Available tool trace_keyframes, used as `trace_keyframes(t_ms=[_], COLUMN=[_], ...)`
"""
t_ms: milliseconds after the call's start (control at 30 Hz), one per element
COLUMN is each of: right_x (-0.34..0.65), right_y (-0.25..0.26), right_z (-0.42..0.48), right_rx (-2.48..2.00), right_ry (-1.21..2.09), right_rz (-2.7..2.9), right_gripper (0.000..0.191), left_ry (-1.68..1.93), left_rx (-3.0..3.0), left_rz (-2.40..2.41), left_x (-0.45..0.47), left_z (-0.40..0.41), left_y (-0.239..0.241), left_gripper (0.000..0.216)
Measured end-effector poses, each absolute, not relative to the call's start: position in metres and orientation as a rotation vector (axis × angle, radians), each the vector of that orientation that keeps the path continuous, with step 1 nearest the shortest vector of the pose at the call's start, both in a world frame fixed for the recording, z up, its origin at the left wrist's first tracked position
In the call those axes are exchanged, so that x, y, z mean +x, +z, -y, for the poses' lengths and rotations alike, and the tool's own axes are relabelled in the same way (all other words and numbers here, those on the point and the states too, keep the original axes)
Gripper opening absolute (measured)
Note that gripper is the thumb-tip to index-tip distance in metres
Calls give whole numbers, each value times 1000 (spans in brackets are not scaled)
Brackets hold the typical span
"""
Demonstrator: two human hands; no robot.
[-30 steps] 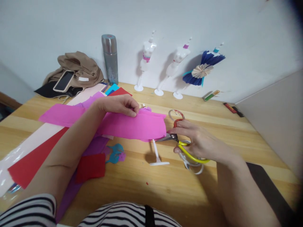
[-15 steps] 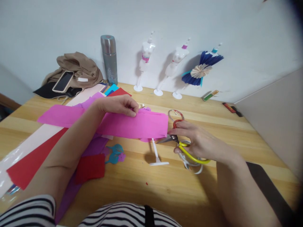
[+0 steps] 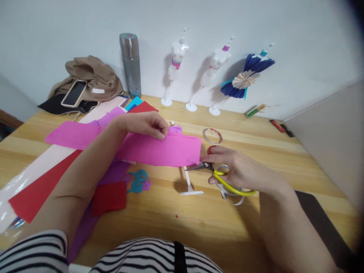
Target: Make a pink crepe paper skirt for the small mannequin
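My left hand (image 3: 146, 125) pinches the upper edge of a folded strip of pink crepe paper (image 3: 165, 151). In my right hand (image 3: 234, 167) is a pair of scissors (image 3: 226, 181) with a red and a yellow handle. The scissor blades meet the strip's lower right corner. Underneath the paper lies a white mannequin, of which the stand (image 3: 189, 184) sticks out toward me. Purple paper scraps (image 3: 174, 129) show just behind the strip. Below my right hand is a roll of white tape (image 3: 224, 191), partly hidden.
Coloured paper sheets (image 3: 47, 184) spread across the left side. A teal paper cutout (image 3: 138, 181) lies in front of the strip. Several white mannequins (image 3: 179, 55) stand along the wall, beside a steel flask (image 3: 131, 64). A phone (image 3: 74, 93) rests on brown cloth (image 3: 93, 74).
The view has shifted slightly. My left hand still pinches the pink paper. The scissors have tilted a little at the paper's corner.
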State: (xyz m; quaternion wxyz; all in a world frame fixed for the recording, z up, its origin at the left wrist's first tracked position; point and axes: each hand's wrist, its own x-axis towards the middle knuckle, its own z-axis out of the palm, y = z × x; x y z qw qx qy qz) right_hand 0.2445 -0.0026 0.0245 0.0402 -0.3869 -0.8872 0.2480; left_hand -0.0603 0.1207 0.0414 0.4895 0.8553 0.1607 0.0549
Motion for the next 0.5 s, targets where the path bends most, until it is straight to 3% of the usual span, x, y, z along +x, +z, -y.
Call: trace_keyframes(t_ms=[500], right_x=[250], right_y=[22], right_z=[1], right_rx=[-1111], right_ry=[1109], right_rz=[2596], right_gripper=[44], left_ry=[54], left_rx=[2085], left_rz=[-386], left_x=[-62], left_z=[-124], left_y=[41], left_gripper=[26])
